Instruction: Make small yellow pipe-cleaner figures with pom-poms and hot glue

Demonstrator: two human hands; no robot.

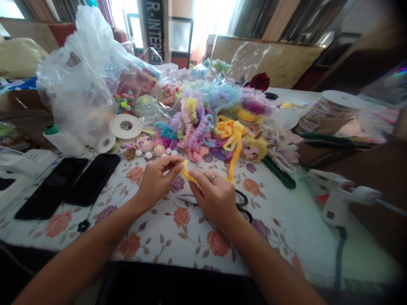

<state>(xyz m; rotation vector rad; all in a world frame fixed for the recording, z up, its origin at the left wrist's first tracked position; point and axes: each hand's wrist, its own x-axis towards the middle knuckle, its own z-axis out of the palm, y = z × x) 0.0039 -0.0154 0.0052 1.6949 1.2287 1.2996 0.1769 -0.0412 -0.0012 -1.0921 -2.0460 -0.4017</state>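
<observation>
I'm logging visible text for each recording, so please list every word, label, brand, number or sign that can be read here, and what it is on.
"R-INTERNE": on the tall dark sign at the back, turned sideways; the end of the word is obscured, so I can't confirm what follows.
Package at the left edge: lettering too blurred to read, perhaps an "R".
I can read no other text.
</observation>
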